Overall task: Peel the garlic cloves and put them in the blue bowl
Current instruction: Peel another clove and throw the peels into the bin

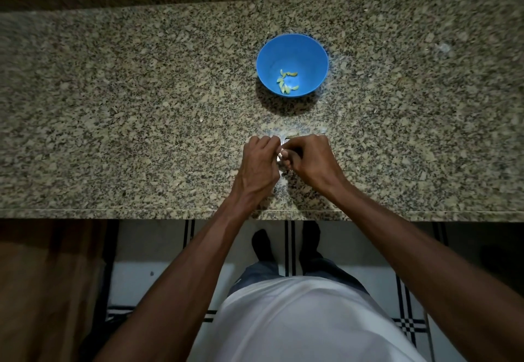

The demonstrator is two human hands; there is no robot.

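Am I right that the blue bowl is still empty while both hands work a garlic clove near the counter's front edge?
Not quite. The head view shows the blue bowl already holds several peeled cloves. The rest stands: the left hand and right hand pinch a garlic clove between them, near the front edge of the counter.

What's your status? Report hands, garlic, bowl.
Left hand and right hand both pinching one garlic clove over the counter. Blue bowl beyond, several peeled cloves inside. Nothing blocking the path to it.
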